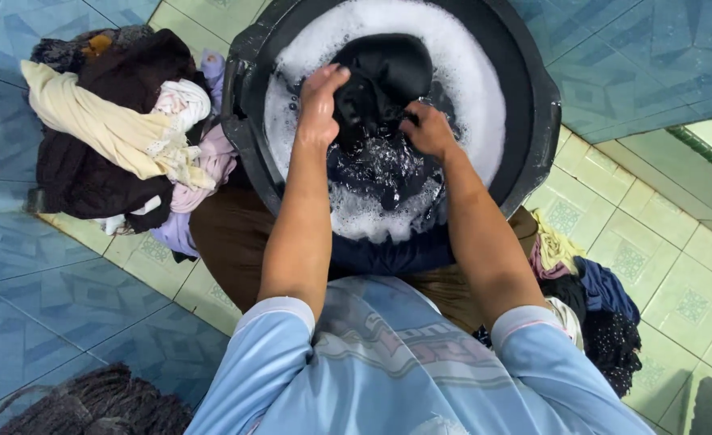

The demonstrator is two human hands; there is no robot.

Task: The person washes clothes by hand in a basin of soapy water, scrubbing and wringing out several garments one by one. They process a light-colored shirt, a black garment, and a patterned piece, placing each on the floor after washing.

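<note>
Black garment (388,72), soaked, bunched at the middle of the black basin (533,105) amid white suds (469,89). Left hand (320,101) and right hand (428,129) both clench it, knuckles up. Heaped laundry (122,129) lies on blue floor tiles (66,282) just beside the basin's left rim.

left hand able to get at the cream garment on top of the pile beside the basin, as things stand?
Probably yes. The left hand is closed on the dark garment in the soapy basin, so it must let go first. The cream garment lies uncovered on top of the pile on that side, just past the rim, nothing between.
</note>
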